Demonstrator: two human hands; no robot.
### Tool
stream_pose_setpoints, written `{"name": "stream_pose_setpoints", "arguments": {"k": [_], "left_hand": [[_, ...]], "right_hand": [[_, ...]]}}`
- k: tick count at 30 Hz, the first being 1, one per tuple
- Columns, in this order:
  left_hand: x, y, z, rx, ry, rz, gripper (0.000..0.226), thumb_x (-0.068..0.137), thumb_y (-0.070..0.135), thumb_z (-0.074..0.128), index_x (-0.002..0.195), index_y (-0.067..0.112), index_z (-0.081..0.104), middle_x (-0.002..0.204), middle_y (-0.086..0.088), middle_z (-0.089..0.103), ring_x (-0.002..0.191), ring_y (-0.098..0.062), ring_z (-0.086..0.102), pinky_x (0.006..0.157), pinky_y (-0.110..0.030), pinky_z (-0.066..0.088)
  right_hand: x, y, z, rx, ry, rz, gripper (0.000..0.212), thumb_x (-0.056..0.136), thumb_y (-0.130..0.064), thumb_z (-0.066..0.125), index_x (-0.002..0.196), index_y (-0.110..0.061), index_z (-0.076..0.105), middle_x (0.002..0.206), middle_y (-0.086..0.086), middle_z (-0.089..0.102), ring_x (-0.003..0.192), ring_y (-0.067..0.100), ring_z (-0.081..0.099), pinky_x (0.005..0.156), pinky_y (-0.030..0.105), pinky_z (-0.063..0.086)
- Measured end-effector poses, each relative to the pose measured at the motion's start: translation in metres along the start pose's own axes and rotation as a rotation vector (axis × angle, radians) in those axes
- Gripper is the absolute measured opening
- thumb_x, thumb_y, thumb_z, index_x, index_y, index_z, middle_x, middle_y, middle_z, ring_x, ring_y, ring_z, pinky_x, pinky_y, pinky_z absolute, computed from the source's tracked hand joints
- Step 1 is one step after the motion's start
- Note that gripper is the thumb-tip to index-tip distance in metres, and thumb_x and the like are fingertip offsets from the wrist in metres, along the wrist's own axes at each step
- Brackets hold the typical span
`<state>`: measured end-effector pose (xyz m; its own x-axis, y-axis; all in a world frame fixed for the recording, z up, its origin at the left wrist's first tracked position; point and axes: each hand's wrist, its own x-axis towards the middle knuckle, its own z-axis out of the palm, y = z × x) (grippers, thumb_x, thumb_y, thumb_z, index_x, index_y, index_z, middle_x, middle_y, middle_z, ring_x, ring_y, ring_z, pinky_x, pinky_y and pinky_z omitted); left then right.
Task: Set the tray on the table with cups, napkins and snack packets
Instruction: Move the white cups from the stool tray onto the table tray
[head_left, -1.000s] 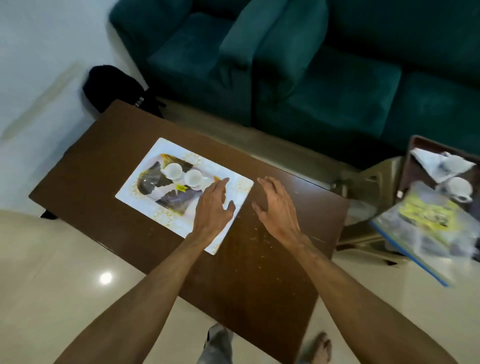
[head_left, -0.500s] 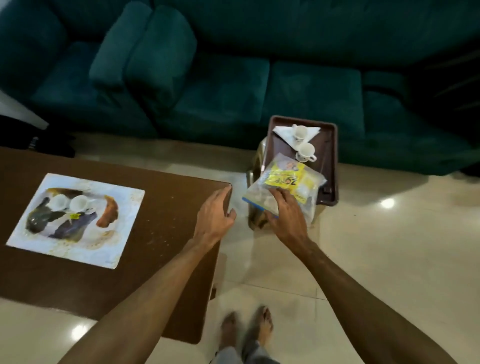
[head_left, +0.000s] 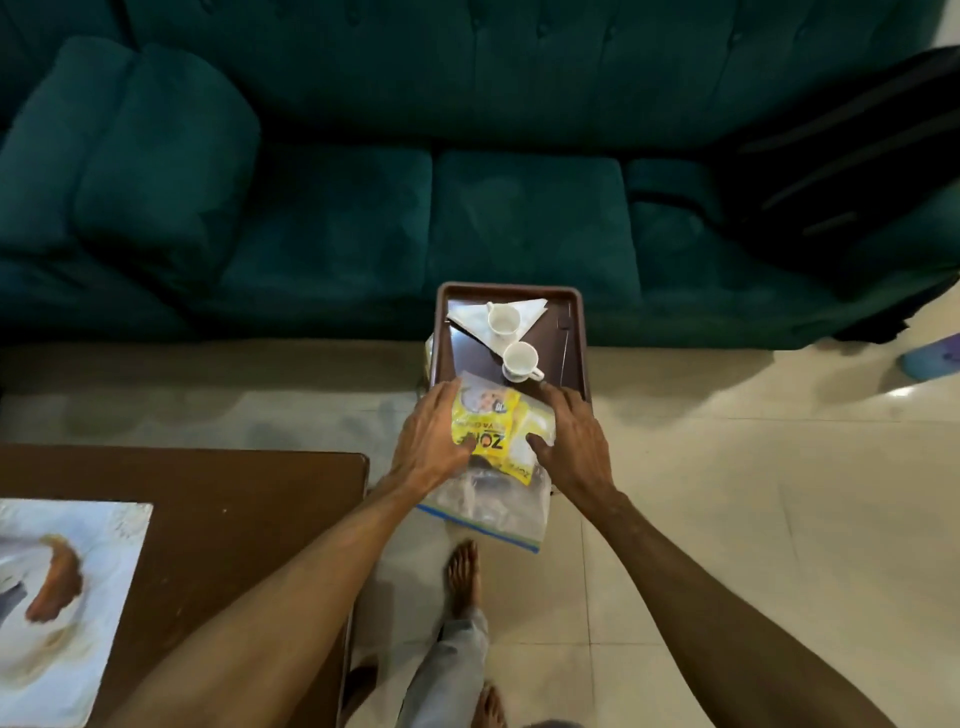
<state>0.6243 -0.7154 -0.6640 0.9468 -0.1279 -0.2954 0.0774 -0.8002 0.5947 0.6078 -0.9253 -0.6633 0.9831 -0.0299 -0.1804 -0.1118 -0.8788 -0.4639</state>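
I see the green sofa (head_left: 467, 156) filling the far side, the brown table (head_left: 249, 499) at lower left with a printed mat (head_left: 67, 582) on it. The dark tray (head_left: 576, 332) sits off the table, between sofa and my feet. On it: white napkins (head_left: 524, 314), two white cups (head_left: 503, 317) (head_left: 521, 359), and a clear bag of yellow snack packets (head_left: 493, 441) overhanging its near end. Left hand (head_left: 434, 436) and right hand (head_left: 574, 441) lie on the bag's sides, fingers spread; whether they grip it, I cannot tell.

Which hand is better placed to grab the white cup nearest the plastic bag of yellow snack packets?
Right hand: its fingers reach the brown tray just below that white cup; the left hand lies farther over.
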Motion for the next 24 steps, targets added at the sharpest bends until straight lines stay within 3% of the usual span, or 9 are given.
{"name": "stream_pose_setpoints", "arguments": {"k": [6,11,15,19,24], "left_hand": [[0.100,0.005,0.010,0.110,-0.025,0.067,0.085,0.084,0.016,0.073,0.156,0.015,0.028,0.158,-0.008,0.036,0.144,-0.026,0.037,0.115,-0.034,0.033],[0.178,0.004,0.031,0.227,-0.053,0.172,0.089,0.082,0.016,0.073,0.157,0.013,0.025,0.162,-0.009,0.029,0.149,-0.027,0.029,0.120,-0.040,0.031],[0.225,0.005,0.047,0.292,-0.094,0.299,0.099,0.074,-0.006,0.070,0.158,0.015,0.023,0.166,-0.009,0.019,0.151,-0.029,0.022,0.116,-0.045,0.036],[0.249,0.009,0.054,0.382,-0.207,0.342,0.104,0.075,-0.015,0.062,0.160,0.026,0.017,0.169,-0.005,0.009,0.155,-0.028,0.009,0.118,-0.047,0.026],[0.257,0.004,0.060,0.392,-0.192,0.370,0.092,0.072,-0.016,0.065,0.152,0.024,0.039,0.161,-0.009,0.030,0.147,-0.029,0.029,0.105,-0.046,0.044]], "right_hand": [[0.077,0.020,0.021,0.031,0.029,0.042,0.069,0.076,-0.028,0.076,0.138,-0.022,0.045,0.133,0.003,0.052,0.116,0.029,0.053,0.090,0.043,0.051],[0.136,0.034,0.050,0.045,0.004,0.074,0.073,0.079,-0.031,0.075,0.143,-0.017,0.043,0.136,0.006,0.051,0.122,0.030,0.050,0.094,0.042,0.048],[0.164,0.041,0.071,0.057,-0.045,0.099,0.081,0.075,-0.044,0.075,0.144,-0.019,0.040,0.134,0.004,0.051,0.120,0.027,0.052,0.092,0.043,0.050],[0.176,0.045,0.083,0.067,-0.095,0.083,0.086,0.067,-0.052,0.080,0.140,-0.024,0.043,0.128,-0.001,0.055,0.112,0.023,0.057,0.088,0.043,0.052],[0.179,0.048,0.089,0.092,-0.127,0.050,0.074,0.076,-0.043,0.076,0.140,-0.025,0.046,0.131,0.000,0.058,0.109,0.024,0.063,0.085,0.042,0.055]]}}
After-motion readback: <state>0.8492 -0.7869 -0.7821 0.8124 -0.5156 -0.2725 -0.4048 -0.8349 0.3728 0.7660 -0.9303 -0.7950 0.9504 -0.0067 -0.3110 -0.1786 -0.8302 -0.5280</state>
